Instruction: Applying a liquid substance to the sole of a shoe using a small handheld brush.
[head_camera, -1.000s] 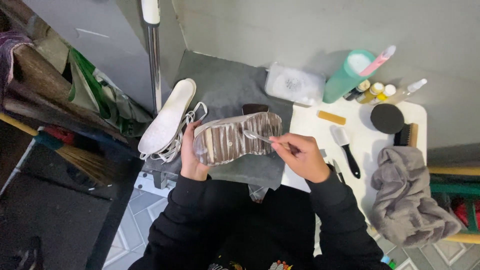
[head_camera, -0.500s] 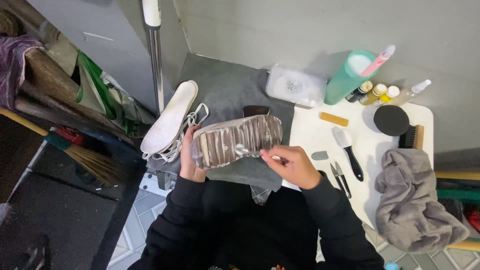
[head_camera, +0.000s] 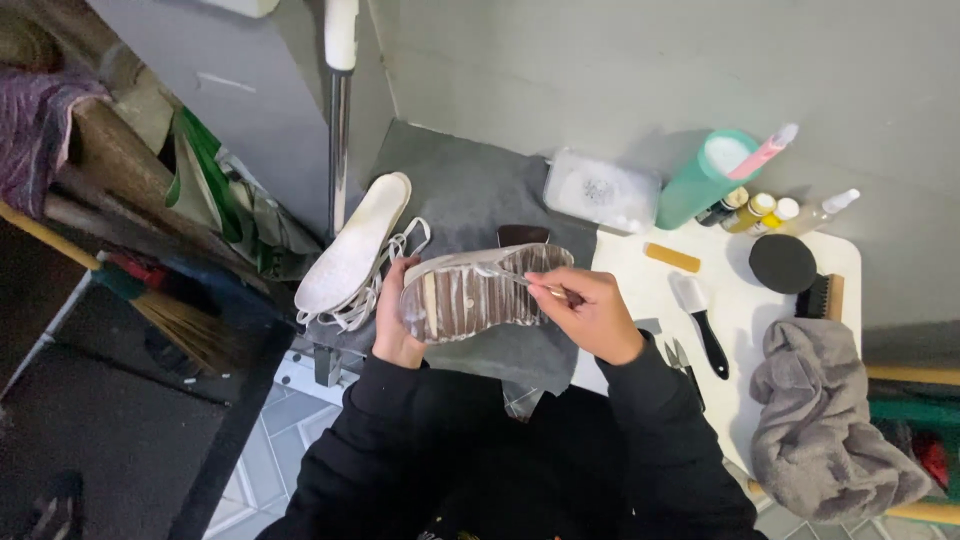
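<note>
From the head camera we look down on our two hands working over a shoe (head_camera: 480, 297), held sole up above a grey mat (head_camera: 470, 195). Our left hand (head_camera: 392, 318) is closed around the shoe's left end, fingers curled over the edge of the ribbed brown sole, which is streaked with white. Our right hand (head_camera: 590, 312) is pinched shut on a thin tool (head_camera: 520, 281) whose tip lies on the sole near its right end; we cannot tell what kind of tool it is. The two hands stay apart, one at each end of the shoe.

Just left of the shoe a white insole (head_camera: 352, 245) lies on the mat with white laces (head_camera: 385, 275) tangled beside it. To the right stands a small white table (head_camera: 735, 300). On it we see a black-handled brush (head_camera: 700, 322), a round black tin (head_camera: 782, 263), a wooden brush (head_camera: 820, 297), a crumpled grey cloth (head_camera: 825, 420), a green cylinder (head_camera: 705, 180) and several small bottles (head_camera: 760, 210). A clear plastic box (head_camera: 602, 190) sits at the mat's far edge.
</note>
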